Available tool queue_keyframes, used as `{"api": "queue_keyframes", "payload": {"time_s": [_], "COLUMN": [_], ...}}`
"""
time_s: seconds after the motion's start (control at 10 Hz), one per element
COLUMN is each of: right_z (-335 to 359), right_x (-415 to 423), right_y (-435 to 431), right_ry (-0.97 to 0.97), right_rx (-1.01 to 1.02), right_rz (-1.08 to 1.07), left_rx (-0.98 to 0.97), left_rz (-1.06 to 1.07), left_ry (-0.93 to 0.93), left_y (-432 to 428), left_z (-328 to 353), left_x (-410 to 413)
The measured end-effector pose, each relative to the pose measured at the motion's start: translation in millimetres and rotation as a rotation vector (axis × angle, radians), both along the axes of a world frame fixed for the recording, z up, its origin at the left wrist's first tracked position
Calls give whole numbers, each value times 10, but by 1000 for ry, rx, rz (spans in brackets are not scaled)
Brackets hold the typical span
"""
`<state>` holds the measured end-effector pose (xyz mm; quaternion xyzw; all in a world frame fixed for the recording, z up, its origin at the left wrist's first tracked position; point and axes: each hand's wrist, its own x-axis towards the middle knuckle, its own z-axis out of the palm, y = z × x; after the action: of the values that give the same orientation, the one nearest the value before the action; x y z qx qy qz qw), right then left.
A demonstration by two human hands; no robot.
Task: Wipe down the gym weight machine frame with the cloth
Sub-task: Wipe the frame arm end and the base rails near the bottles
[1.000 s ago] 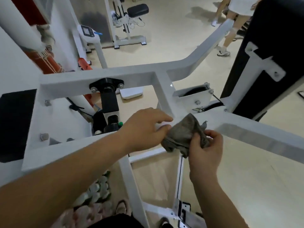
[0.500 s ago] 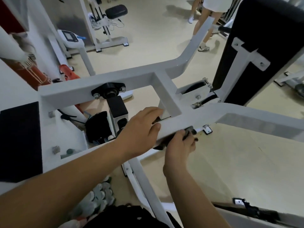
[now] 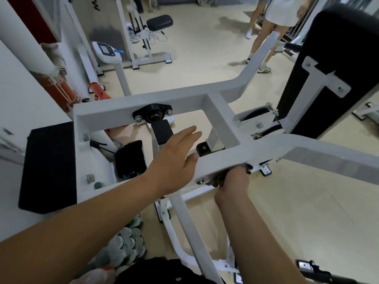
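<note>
The white weight machine frame (image 3: 225, 158) spans the middle of the view as a rectangle of square tubes with arms running off to the right. My right hand (image 3: 232, 182) sits under the near tube and presses a dark grey cloth (image 3: 220, 178) against its underside; only a bunched edge of the cloth shows. My left hand (image 3: 176, 160) hovers over the near tube with fingers stretched out straight and the thumb touching the tube's top.
A black back pad (image 3: 336, 74) stands at the right and a black pad (image 3: 49, 167) at the left. A person (image 3: 272, 21) stands on the beige floor behind the frame. Another machine (image 3: 147, 37) is at the back.
My right hand carried the cloth from the top of the near tube down to its underside. My left hand let go of the tube and its fingers straightened.
</note>
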<state>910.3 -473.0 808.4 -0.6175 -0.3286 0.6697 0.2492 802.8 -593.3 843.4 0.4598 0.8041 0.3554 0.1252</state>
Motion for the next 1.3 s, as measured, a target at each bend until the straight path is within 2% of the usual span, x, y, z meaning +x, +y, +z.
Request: {"api": "queue_keyframes", "payload": {"time_s": [0.1,0.2,0.3,0.4,0.5,0.6,0.7,0.8,0.9,1.0,1.1,1.2,1.3], "right_z": [185,77,-95,-144,-172,-184,-281,-348,-347,-347,-271,-390,-400], "right_x": [-183,-336,-409,-340,-270,-197,-134,-69,-111,10,70,81,127], "right_y": [-527,-1106,-1499,-1232,-360,95,-318,-374,439,1339,1471,1274,1611], "right_ry": [-43,-115,-63,-27,-159,-166,-90,-29,-73,-145,-147,-63,-92], "right_rx": [109,92,57,170,270,308,437,544,379,250,290,354,310], "right_rz": [69,128,249,221,61,14,178,297,28,-65,-107,-63,-122], "left_rx": [1,8,-22,-43,-77,-115,-115,-156,-206,-249,-256,-259,-279], "left_rz": [9,41,17,-16,-50,-114,-176,-246,-291,-345,-404,-455,-514], "left_ry": [25,-7,-26,15,53,66,71,68,84,112,91,57,95], "left_y": [-66,-98,-124,-106,43,334,612,918,1181,1455,1764,2047,2357], "left_z": [-43,-56,-45,-24,47,121,172,215,222,212,244,274,222], "left_x": [-78,-161,-204,-220,-161,-26,105,185,193,227,324,404,432]}}
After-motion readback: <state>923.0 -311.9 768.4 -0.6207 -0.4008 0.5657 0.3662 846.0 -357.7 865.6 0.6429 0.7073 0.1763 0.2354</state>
